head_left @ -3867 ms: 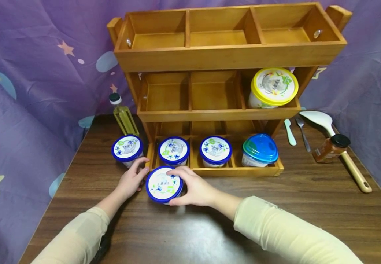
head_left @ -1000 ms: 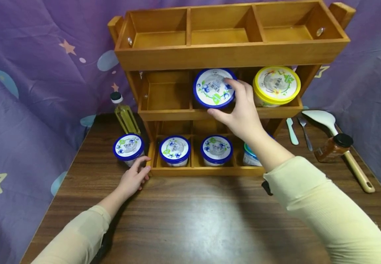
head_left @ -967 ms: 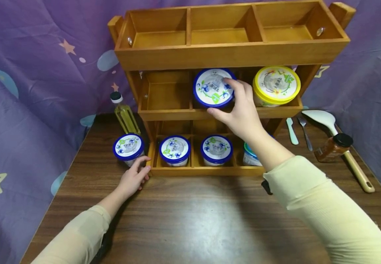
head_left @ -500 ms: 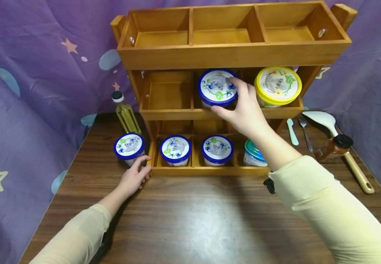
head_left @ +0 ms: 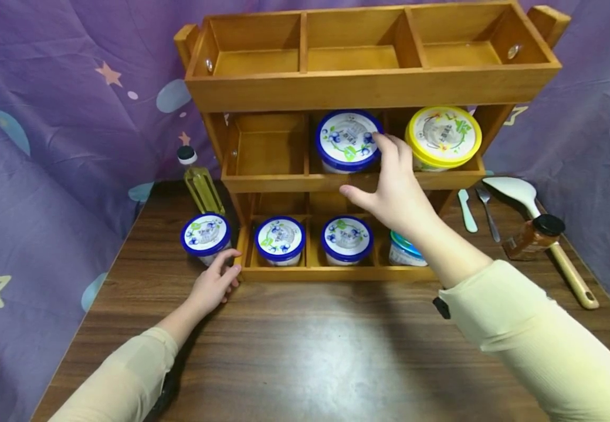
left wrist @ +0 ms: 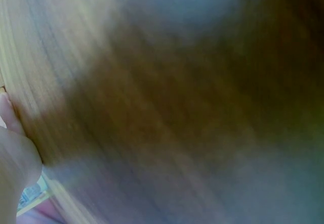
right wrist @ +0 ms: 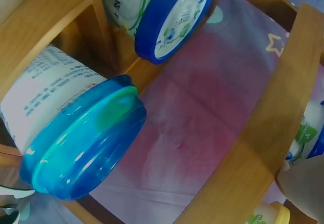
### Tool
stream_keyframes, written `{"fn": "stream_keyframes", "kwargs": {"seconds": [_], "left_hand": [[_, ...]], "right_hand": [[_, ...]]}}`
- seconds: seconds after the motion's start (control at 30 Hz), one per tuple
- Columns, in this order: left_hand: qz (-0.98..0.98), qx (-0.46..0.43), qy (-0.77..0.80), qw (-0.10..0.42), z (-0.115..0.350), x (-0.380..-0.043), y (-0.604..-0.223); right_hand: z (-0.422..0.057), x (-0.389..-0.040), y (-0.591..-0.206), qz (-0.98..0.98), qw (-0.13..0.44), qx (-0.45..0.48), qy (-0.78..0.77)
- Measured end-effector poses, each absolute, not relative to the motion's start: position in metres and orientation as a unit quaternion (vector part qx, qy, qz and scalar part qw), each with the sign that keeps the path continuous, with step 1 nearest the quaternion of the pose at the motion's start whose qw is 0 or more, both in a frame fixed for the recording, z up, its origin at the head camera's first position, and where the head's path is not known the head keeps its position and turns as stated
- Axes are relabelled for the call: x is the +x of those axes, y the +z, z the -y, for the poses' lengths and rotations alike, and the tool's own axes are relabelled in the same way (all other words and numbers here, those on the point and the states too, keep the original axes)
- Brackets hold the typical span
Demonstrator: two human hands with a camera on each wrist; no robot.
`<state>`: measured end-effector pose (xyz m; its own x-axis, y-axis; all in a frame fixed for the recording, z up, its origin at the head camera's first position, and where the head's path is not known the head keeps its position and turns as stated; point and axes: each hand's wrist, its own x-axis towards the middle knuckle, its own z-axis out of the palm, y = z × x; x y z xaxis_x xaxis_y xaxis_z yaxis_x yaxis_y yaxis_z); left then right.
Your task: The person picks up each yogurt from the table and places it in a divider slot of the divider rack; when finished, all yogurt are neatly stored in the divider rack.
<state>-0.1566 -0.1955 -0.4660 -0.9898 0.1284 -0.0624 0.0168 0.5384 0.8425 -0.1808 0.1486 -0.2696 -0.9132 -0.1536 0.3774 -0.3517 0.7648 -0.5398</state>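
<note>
A white tub with a blue-rimmed blueberry lid [head_left: 349, 140] sits in the middle compartment of the rack's second tier. My right hand [head_left: 397, 184] is at its right side, fingertips by the lid's edge and thumb spread away from the tub, in front of the tier. In the right wrist view only part of that hand [right wrist: 306, 186] shows. My left hand [head_left: 213, 284] rests on the table, its fingers loosely bent against the lower left corner of the wooden rack [head_left: 336, 274]. Another blue-rimmed tub [head_left: 206, 235] stands just beyond the left hand.
The bottom tier holds two blue-rimmed tubs [head_left: 280, 239] and a tub with a blue domed lid [right wrist: 91, 143]. A yellow-rimmed tub [head_left: 443, 138] sits at right on the second tier. An oil bottle [head_left: 202, 184] stands left; a jar [head_left: 534, 237], ladle [head_left: 563, 269] and fork [head_left: 488, 214] lie right.
My right hand has carried the blueberry-lid tub from the table up into the second tier's middle compartment. Its thumb has since come off the tub. The left hand has stayed in place.
</note>
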Motion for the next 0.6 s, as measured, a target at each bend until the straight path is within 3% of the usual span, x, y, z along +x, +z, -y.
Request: {"fn": "stream_keyframes", "kwargs": {"seconds": [0.6], "left_hand": [[-0.867,0.038,0.493,0.067,0.197,-0.156,-0.465]], "right_hand": [[-0.181,-0.155,-0.291,0.884,0.201,0.237,0.349]]}}
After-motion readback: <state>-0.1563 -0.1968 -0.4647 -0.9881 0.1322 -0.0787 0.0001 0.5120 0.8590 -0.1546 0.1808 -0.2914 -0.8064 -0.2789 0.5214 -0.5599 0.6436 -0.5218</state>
